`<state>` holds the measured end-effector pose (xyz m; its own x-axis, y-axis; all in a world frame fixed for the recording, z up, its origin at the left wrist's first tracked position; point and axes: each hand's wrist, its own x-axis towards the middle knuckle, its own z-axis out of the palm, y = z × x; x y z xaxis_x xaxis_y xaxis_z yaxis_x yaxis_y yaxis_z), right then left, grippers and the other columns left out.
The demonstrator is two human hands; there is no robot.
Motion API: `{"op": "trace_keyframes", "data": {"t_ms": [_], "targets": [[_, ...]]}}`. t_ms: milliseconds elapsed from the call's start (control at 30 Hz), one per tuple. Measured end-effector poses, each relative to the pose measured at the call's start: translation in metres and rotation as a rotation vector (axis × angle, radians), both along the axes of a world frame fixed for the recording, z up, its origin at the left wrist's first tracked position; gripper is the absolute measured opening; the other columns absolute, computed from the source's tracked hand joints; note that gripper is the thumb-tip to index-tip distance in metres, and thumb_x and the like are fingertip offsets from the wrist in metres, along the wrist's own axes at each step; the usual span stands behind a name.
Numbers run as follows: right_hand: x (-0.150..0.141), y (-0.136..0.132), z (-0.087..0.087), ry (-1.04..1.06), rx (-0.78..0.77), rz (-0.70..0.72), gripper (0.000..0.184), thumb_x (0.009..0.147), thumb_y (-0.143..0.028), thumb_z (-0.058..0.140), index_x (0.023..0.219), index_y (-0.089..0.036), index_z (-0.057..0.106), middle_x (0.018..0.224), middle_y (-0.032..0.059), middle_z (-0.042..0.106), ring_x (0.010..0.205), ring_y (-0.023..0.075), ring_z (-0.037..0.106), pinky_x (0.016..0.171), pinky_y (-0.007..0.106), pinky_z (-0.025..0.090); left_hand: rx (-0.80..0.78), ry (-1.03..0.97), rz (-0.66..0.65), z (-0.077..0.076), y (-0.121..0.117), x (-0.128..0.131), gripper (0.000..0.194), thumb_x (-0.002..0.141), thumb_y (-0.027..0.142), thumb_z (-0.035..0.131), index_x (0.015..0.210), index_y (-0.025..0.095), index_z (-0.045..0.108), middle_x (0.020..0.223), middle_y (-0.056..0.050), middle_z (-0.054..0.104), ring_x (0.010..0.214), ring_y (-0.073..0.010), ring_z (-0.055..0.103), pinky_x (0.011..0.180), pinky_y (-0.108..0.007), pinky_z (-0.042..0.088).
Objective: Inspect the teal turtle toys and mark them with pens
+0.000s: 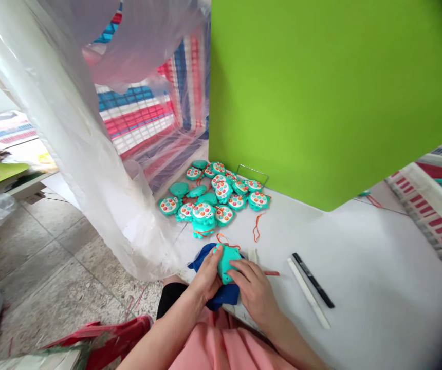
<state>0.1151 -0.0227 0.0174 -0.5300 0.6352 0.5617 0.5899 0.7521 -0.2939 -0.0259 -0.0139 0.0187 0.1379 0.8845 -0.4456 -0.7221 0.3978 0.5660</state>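
A teal toy [226, 261], turned back side up, lies on a blue cloth [226, 297] at the near edge of the white table [360, 257]. My left hand [206, 275] grips the toy's left side with curled fingers. My right hand [255, 288] presses its fingers on the toy's right side. An orange cord [226, 241] loops from the toy's top. Farther back lies a pile of several teal toys [213, 198] with coloured buttons.
A tall green panel [332, 97] stands on the table behind the pile. A black pen [313, 280] and a white stick [308, 293] lie to the right. Clear plastic sheeting [74, 128] hangs at left over a striped bag [147, 113]. A loose orange cord [257, 228] lies nearby.
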Motion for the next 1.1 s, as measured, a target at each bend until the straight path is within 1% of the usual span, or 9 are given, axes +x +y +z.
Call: {"op": "trace_keyframes", "data": {"t_ms": [133, 433, 733, 867, 1100], "targets": [[-0.0006, 0.0001, 0.0001, 0.011, 0.001, 0.008, 0.028, 0.091, -0.009, 0.037, 0.099, -0.019, 0.062, 0.104, 0.0075, 0.065, 0.097, 0.0239, 0.056, 0.084, 0.041, 0.05, 0.0, -0.003, -0.002, 0.0007, -0.0003, 0.0001, 0.03, 0.079, 0.041, 0.066, 0.092, 0.015, 0.055, 0.077, -0.004, 0.067, 0.063, -0.0153, 0.063, 0.057, -0.026, 0.05], [0.0004, 0.0008, 0.0006, 0.004, 0.013, -0.001, 0.029, 0.091, -0.01, 0.036, 0.098, -0.02, 0.063, 0.102, 0.0071, 0.066, 0.097, 0.0229, 0.057, 0.084, 0.039, 0.05, -0.002, -0.015, -0.004, 0.0031, -0.0007, 0.0001, 0.031, 0.077, 0.041, 0.068, 0.092, 0.015, 0.056, 0.079, -0.005, 0.068, 0.066, -0.0156, 0.063, 0.06, -0.026, 0.051], [0.0009, 0.0023, 0.0016, 0.011, 0.017, 0.007, 0.03, 0.09, -0.009, 0.036, 0.098, -0.02, 0.063, 0.101, 0.0071, 0.067, 0.096, 0.0221, 0.057, 0.083, 0.039, 0.05, 0.005, -0.022, -0.003, -0.0011, -0.0008, -0.0011, 0.032, 0.077, 0.042, 0.068, 0.092, 0.015, 0.056, 0.079, -0.004, 0.067, 0.066, -0.0155, 0.063, 0.06, -0.027, 0.052], [0.001, 0.0015, 0.0018, -0.007, 0.01, 0.018, 0.03, 0.091, -0.009, 0.035, 0.096, -0.019, 0.063, 0.102, 0.0074, 0.066, 0.097, 0.0232, 0.056, 0.083, 0.04, 0.05, 0.004, -0.024, -0.007, -0.0007, -0.0006, -0.0012, 0.031, 0.078, 0.042, 0.067, 0.091, 0.016, 0.056, 0.077, -0.004, 0.067, 0.064, -0.0153, 0.063, 0.059, -0.026, 0.052], [0.0, 0.0012, 0.0026, -0.011, 0.02, 0.009, 0.03, 0.09, -0.009, 0.036, 0.098, -0.02, 0.063, 0.101, 0.0076, 0.067, 0.096, 0.0227, 0.057, 0.082, 0.039, 0.05, 0.004, -0.02, -0.011, -0.0004, -0.0013, -0.0008, 0.034, 0.076, 0.044, 0.068, 0.091, 0.015, 0.058, 0.079, -0.005, 0.068, 0.065, -0.0156, 0.064, 0.059, -0.027, 0.052]]}}
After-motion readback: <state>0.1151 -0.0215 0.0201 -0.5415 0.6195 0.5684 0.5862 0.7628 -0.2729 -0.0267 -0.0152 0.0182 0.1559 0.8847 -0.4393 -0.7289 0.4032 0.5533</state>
